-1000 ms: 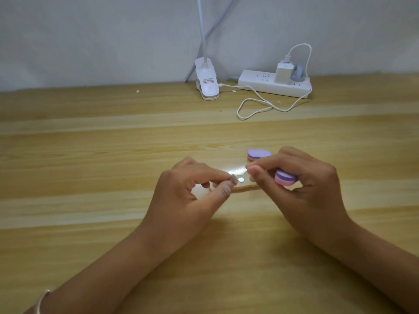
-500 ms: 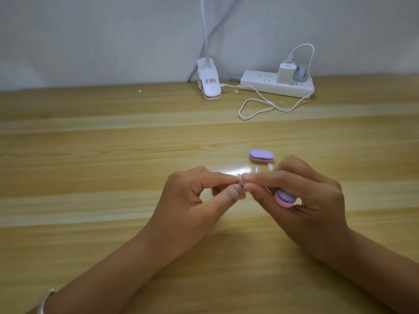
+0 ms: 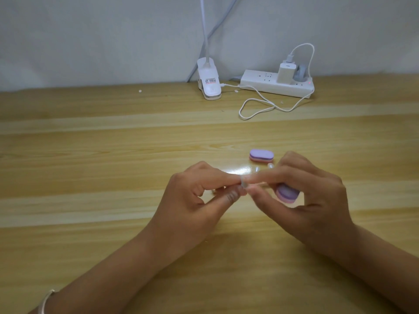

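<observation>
My left hand pinches a small clear piece between thumb and index finger, just above the wooden table. My right hand meets it from the right, its index fingertip and thumb touching the same piece. The curled lower fingers of that hand hold a purple and pink oval block, tilted on its side. A second oval block of the same colours lies flat on the table just behind my right hand.
Two small clear bits lie on the table between the hands and the flat block. At the back stand a white clip lamp base and a white power strip with a charger and a looping white cable.
Both hands have lifted slightly off the table and drawn together around the small clear piece. The block in my right hand has tilted and sunk deeper into the palm.
</observation>
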`<state>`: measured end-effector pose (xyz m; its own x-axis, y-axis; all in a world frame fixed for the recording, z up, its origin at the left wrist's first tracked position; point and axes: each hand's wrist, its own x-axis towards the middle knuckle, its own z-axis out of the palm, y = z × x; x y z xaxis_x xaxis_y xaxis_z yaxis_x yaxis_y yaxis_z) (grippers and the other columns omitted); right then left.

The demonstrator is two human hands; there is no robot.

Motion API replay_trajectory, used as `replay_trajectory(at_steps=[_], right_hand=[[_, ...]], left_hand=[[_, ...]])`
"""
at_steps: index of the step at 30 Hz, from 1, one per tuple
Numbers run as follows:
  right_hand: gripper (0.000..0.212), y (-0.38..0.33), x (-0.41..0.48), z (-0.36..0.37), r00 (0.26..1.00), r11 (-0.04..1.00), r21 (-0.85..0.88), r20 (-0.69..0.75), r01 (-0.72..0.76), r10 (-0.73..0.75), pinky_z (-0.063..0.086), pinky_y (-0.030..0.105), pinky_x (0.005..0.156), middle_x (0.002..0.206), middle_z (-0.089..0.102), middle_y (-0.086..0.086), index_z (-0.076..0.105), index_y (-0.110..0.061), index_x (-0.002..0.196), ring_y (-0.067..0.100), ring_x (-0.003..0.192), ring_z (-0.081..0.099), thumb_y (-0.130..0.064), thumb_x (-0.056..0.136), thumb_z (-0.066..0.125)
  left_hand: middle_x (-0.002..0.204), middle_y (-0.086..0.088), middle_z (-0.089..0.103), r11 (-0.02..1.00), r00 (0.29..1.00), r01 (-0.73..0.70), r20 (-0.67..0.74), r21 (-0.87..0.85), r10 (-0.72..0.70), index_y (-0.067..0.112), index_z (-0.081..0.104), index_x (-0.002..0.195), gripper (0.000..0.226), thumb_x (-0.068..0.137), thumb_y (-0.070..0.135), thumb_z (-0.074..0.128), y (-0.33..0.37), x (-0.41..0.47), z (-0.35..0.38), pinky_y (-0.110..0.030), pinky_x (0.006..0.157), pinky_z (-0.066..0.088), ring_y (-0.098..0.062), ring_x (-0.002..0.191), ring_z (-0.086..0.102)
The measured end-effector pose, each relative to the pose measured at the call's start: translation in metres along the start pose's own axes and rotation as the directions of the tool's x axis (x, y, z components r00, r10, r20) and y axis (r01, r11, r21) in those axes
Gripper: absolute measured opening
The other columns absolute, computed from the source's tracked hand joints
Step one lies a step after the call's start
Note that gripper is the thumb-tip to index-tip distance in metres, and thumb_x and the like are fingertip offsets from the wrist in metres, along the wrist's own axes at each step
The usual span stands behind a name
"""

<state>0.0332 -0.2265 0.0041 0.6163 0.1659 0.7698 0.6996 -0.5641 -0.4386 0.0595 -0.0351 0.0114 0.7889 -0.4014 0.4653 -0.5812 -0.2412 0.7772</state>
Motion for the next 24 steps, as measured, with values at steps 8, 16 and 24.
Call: replay_trajectory(at_steps=[8,16,24], right_hand=[[0.015,0.001,0.007,-0.009,0.924,0.899,0.262,0.254,-0.350,0.286,0.046,0.039,0.108,0.069,0.059,-0.016,0.077,-0.017,0.096,0.015,0.064,0.057,-0.028,0.087,0.071],[0.016,0.000,0.010,-0.013,0.886,0.822,0.359,0.312,-0.443,0.342,0.043,0.021,0.107,0.069,0.072,-0.005,0.076,-0.022,0.084,0.034,0.090,0.068,-0.037,0.081,0.076],[0.017,0.003,0.011,-0.018,0.816,0.701,0.438,0.432,-0.563,0.385,0.042,0.039,0.108,0.082,0.078,0.001,0.080,-0.020,0.084,0.026,0.080,0.073,-0.036,0.081,0.077]], left_hand=[[0.081,0.019,0.070,1.000,0.998,0.013,0.067,0.012,-0.014,0.030,0.075,0.093,0.012,0.086,0.024,0.068,-0.001,0.001,-0.001,-0.008,0.071,0.036,-0.009,0.083,0.056],[0.081,0.014,0.071,1.000,0.994,0.013,0.108,0.009,-0.014,0.021,0.078,0.094,0.013,0.087,0.023,0.068,-0.003,0.000,-0.001,-0.009,0.072,0.036,-0.007,0.084,0.055],[0.085,0.021,0.072,1.000,0.989,0.013,0.150,0.001,-0.013,0.024,0.078,0.094,0.013,0.088,0.024,0.067,-0.002,-0.001,-0.001,-0.008,0.074,0.036,-0.004,0.085,0.056]])
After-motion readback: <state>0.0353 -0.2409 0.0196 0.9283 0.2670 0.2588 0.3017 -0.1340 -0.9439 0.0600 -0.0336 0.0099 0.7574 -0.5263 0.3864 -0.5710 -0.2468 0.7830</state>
